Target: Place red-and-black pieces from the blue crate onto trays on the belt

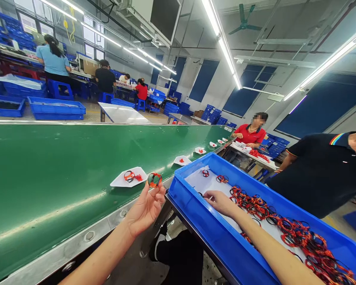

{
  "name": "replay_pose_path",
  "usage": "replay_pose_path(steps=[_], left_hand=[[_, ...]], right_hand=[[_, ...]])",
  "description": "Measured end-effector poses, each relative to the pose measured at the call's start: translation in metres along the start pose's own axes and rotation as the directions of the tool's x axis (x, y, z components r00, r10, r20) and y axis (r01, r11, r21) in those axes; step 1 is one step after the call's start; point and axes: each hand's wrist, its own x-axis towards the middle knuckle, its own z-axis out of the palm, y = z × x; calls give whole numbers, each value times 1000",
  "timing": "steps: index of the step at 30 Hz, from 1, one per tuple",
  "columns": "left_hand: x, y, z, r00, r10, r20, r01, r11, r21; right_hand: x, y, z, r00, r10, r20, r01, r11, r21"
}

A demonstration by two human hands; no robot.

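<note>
My left hand point(145, 209) is raised over the metal edge of the green conveyor belt point(47, 182), pinching a small red-and-black looped band point(154, 180) in its fingertips. Just beyond it, a white paper tray point(129, 177) on the belt carries a tangle of similar red and black bands. My right hand point(221, 204) reaches into a blue plastic crate point(213, 241), its fingertips over a white sheet point(222, 190) next to a small dark loop point(201, 194). A heap of red-and-black bands point(296, 233) lies to the right of that hand, partly hidden by my right forearm.
Further white paper trays point(182, 160) line the belt. A person in a red shirt point(250, 134) sits at a table at the far end, and a person in a dark polo shirt point(320, 174) stands to the right. Blue crates point(56, 109) and seated workers fill the back.
</note>
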Motion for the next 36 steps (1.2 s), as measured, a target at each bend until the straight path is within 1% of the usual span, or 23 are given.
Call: replay_pose_path(steps=[2, 3, 4, 5, 6, 7, 8, 9, 10, 11, 12, 16, 18, 20, 22, 24, 26, 28, 30, 32, 33, 34, 36], left_hand=[[6, 4, 3, 998, 57, -16, -55, 994, 93], [11, 8, 6, 994, 110, -26, -104, 980, 170], [17, 11, 9, 983, 180, -38, -163, 948, 273], [25, 15, 13, 963, 267, -46, -226, 886, 406], [34, 18, 16, 926, 376, -44, -283, 765, 578], [44, 21, 20, 872, 489, -20, -310, 584, 750], [56, 23, 24, 809, 587, 26, -297, 370, 881], [69, 25, 28, 751, 655, 86, -253, 164, 954], [83, 27, 32, 704, 695, 144, -194, -6, 981], [97, 29, 34, 678, 714, 177, -143, -108, 984], [113, 30, 37, 670, 717, 192, -98, -171, 980], [167, 39, 40, 700, 684, 204, 94, -372, 923], [186, 44, 38, 724, 660, 201, 167, -451, 877], [196, 48, 36, 752, 629, 198, 210, -513, 833], [200, 51, 35, 777, 595, 204, 220, -561, 798], [197, 50, 39, 793, 560, 237, 190, -599, 778], [188, 44, 48, 802, 517, 299, 117, -627, 771], [173, 32, 62, 806, 460, 372, 13, -642, 767], [154, 14, 75, 815, 361, 453, -134, -643, 754], [135, -6, 84, 821, 172, 544, -345, -610, 713], [127, -15, 87, 825, 92, 558, -410, -584, 701], [121, -23, 88, 828, 28, 559, -453, -554, 698], [113, -35, 86, 844, -25, 535, -473, -502, 724]], right_hand=[[1, 1, 0, 1000, -3, -9, 3, 1000, -9], [1, 2, 0, 1000, -3, -15, 3, 1000, -9], [2, 3, 0, 1000, -2, -23, 1, 1000, -8], [2, 4, 0, 999, 2, -35, -2, 1000, -7], [3, 5, -1, 999, 7, -48, -8, 1000, -5], [4, 6, -1, 998, 15, -64, -15, 1000, -2], [5, 6, -1, 996, 23, -82, -23, 1000, 5], [5, 7, -2, 995, 33, -99, -32, 999, 16], [6, 8, -3, 992, 43, -117, -39, 999, 32], [6, 8, -4, 990, 53, -132, -46, 998, 53], [6, 9, -5, 988, 61, -144, -50, 996, 80], [6, 9, -10, 984, 74, -160, -33, 968, 248], [6, 7, -13, 984, 74, -159, -13, 935, 355], [6, 5, -16, 985, 74, -154, 5, 887, 463], [6, 3, -18, 987, 75, -143, 18, 829, 559], [6, 0, -20, 988, 76, -131, 26, 767, 642], [5, -2, -22, 989, 79, -127, 33, 712, 702], [3, -5, -25, 989, 86, -124, 40, 645, 763], [1, -9, -28, 991, 78, -109, 51, 532, 845], [-2, -14, -31, 996, 39, -86, 65, 387, 920], [-3, -17, -33, 997, 10, -80, 73, 324, 943], [-5, -20, -34, 997, -17, -80, 82, 282, 956], [-8, -27, -36, 994, -59, -89, 100, 237, 966]])
